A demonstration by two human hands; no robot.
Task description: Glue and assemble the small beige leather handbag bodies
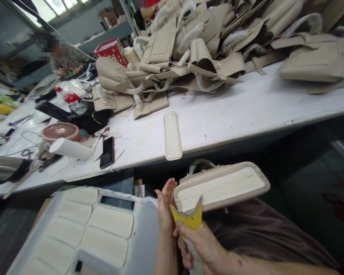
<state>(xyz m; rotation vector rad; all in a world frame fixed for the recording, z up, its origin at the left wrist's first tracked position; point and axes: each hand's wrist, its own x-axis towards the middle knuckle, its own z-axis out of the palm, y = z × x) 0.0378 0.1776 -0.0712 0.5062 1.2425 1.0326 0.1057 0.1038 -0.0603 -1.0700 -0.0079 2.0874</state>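
A beige handbag lies on its side over my lap, its pale bottom panel turned towards me. My left hand is at the bag's left end, fingers stretched out and palm facing it; I cannot tell whether it presses on the bag. My right hand is closed round the pale handle of a scraper-like tool with a yellow head and a concave front edge. The tool's head overlaps the bag's lower left corner in view. On the table edge beyond lies a beige base piece with small metal studs at its corners.
Several beige handbags are heaped along the white table. A phone, a white roll and a pink fan are at the left. Pale oval panels lie on a board at lower left. A person sits far left.
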